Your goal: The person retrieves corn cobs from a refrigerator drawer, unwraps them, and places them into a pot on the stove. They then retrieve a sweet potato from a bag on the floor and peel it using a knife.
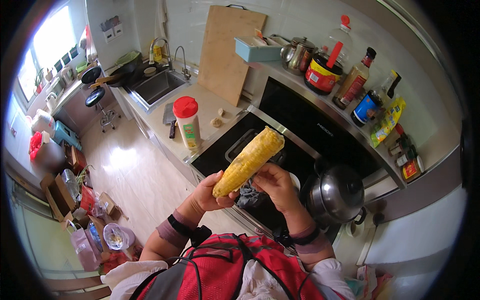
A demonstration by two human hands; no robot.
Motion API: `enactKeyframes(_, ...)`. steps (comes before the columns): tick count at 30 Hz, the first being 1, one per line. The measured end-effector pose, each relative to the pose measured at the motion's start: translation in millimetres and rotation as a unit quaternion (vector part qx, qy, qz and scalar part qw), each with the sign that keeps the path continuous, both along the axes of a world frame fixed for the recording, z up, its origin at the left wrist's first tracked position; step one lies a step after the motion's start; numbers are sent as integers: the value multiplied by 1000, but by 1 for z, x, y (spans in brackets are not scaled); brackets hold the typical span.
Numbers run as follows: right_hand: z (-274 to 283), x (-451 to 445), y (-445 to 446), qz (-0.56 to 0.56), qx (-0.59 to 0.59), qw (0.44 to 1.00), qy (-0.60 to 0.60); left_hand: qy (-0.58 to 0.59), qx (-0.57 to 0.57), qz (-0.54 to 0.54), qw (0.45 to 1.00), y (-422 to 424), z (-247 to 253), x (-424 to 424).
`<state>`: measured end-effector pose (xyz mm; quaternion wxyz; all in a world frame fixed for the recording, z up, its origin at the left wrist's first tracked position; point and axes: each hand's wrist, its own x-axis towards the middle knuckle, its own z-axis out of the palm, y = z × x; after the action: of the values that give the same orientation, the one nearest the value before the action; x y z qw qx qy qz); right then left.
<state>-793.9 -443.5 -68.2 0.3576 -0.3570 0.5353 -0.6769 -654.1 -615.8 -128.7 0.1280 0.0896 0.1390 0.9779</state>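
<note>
A husked yellow corn cob (249, 161) slants across the middle of the view, its broad end up and to the right. My left hand (210, 191) grips the narrower lower end, thumb along the near side and fingers beneath. Against the cob's right side, my right hand (275, 185) has thumb and fingertips drawn together; whether they pinch fine strands or the cob itself is too small to tell. Below the cob lies the black glass cooktop (213, 157) with a pan support, and a crumpled grey cloth (250, 197) shows between my wrists.
A large lidded steel pot (337, 193) stands right of my right hand. On the counter left of the cooktop are a red-lidded container (186, 123), a cleaver (170, 118) and a sink (159, 88). Bottles and jars line the hood shelf (292, 78). Boxes and a lined bin (119, 236) crowd the floor at left.
</note>
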Motion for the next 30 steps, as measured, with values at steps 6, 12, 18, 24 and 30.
enactKeyframes(6, 6, -58, 57, -83, 134, 961, 229, -12, -238, 117, 964, 8, 8, -18)
enactKeyframes(12, 32, -149, 161, -317, 477, 594, 564, -4, -284, 108, 953, 23, 15, -44)
enactKeyframes(18, 10, -171, 207, -292, 576, 527, 553, 1, -276, 52, 960, 45, 17, -73)
enactKeyframes(24, 0, -191, 224, -329, 591, 555, 485, -14, -269, 17, 963, 67, 13, -94)
enactKeyframes(30, -1, -202, 253, -356, 514, 624, 469, -12, -269, -22, 963, 72, 9, -109)
